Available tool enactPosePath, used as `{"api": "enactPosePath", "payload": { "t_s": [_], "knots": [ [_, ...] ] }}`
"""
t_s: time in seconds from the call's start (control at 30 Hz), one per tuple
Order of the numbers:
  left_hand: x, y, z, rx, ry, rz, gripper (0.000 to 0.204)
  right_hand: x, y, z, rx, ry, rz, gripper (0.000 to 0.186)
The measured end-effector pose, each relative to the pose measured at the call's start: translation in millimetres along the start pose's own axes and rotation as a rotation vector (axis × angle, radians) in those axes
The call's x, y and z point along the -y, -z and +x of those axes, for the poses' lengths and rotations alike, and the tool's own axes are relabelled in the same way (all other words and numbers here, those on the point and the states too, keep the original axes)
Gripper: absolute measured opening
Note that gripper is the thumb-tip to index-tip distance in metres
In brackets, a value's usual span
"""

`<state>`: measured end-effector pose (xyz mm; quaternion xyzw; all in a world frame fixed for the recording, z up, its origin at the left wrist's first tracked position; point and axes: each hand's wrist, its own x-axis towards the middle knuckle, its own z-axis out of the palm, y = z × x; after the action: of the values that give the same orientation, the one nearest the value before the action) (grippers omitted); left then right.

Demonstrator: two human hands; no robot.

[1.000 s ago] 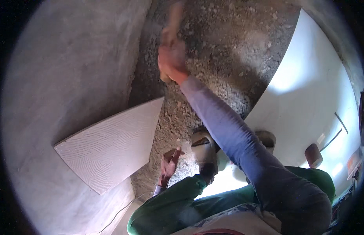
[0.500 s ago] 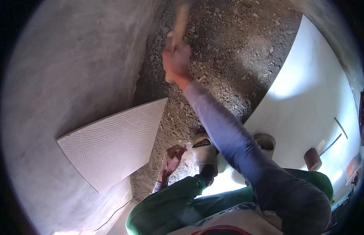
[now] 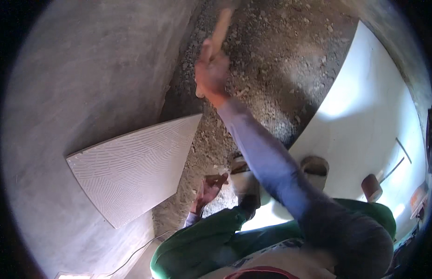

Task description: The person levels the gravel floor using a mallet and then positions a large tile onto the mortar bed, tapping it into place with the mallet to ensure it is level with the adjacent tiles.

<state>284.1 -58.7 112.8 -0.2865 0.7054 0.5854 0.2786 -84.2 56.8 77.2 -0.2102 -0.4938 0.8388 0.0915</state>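
Observation:
Stretched far forward over the rubble, my right hand [image 3: 212,72] is wrapped round the pale wooden handle [image 3: 221,30] of a tool. The tool's head is blurred at the top edge, so its kind cannot be made out. Low beside my green-trousered knee, my left hand [image 3: 209,189] hovers with loosely bent fingers apart and nothing in it. Loose grey rubble [image 3: 267,69] covers the ground under the tool. To the left of my left hand, a pale tile [image 3: 137,169] with combed ridges on its face leans against the wall.
A grey plastered wall [image 3: 99,60] rises on the left. Smooth white tile flooring [image 3: 346,125] spreads on the right, carrying a reddish-brown cylinder [image 3: 371,188] and thin dark strips [image 3: 403,151]. My shoes [image 3: 314,168] stand near the floor's edge. A thin cable [image 3: 139,251] runs at lower left.
My right hand and the wooden-handled tool have shifted slightly right and downward. My left hand has moved a little to the right, toward my shoe.

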Motion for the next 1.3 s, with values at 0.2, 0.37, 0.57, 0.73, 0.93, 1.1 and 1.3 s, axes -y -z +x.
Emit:
{"api": "enactPosePath", "payload": {
  "t_s": [0.2,0.37,0.57,0.73,0.93,1.1,1.3],
  "knots": [
    [-8.7,6.6,7.2,0.097,0.143,0.392,0.052,3.8,11.3,-14.7,0.07,-0.545,0.024,0.05],
    [-22.3,-2.7,19.6,0.122,0.098,0.485,0.05,-7.8,10.0,-26.4,0.276,-0.586,-0.353,0.054],
    [-32.6,-1.0,26.8,0.04,0.169,0.397,0.044,-13.1,4.4,-20.1,0.141,-0.28,-0.226,0.054],
    [-14.6,1.5,23.1,0.057,-0.006,0.337,0.045,-20.5,-5.8,-11.0,0.035,-0.211,-0.018,0.062],
    [-12.2,-1.3,35.4,0.125,0.015,0.248,0.042,-29.8,-17.3,-8.3,0.11,-0.447,-0.143,0.055],
    [-35.5,-6.2,49.5,0.089,0.05,0.378,0.041,-25.1,-14.2,-8.8,0.145,-0.296,-0.237,0.054],
    [-14.3,-7.3,69.8,0.093,0.011,0.497,0.039,-29.9,-9.6,-38.5,0.141,-0.306,-0.262,0.053]
  ]
}}
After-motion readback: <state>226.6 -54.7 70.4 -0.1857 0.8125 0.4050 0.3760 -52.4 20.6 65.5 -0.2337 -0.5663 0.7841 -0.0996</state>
